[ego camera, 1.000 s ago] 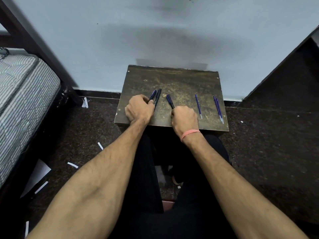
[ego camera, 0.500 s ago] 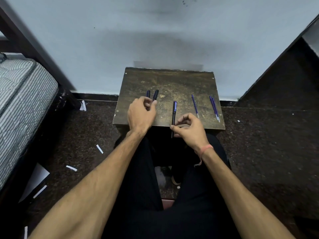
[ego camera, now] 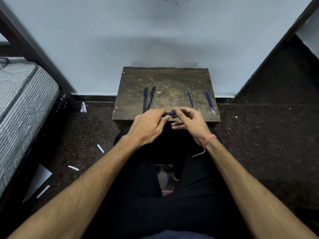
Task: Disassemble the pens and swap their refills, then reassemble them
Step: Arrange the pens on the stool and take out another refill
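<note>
Since the earlier frame our left hand point(ego camera: 148, 125) has left the two dark pens point(ego camera: 148, 99) on the small wooden table point(ego camera: 172, 80) and joined our right hand point(ego camera: 189, 122) at the table's near edge, where both now hold one blue pen point(ego camera: 170, 114) crosswise between them. We record the left hand's fingers curled round the pen's left end, and the right hand's thumb and forefinger pinching its right end, the remaining fingers relaxed below. Only a short stretch of the barrel shows between the hands; we cannot tell whether it is already coming apart. The two dark pens lie side by side on the table's left part, apart from our hands. One blue refill point(ego camera: 190, 99) lies right of the table's centre; two more refills point(ego camera: 209, 102) lie close together near its right edge.
</note>
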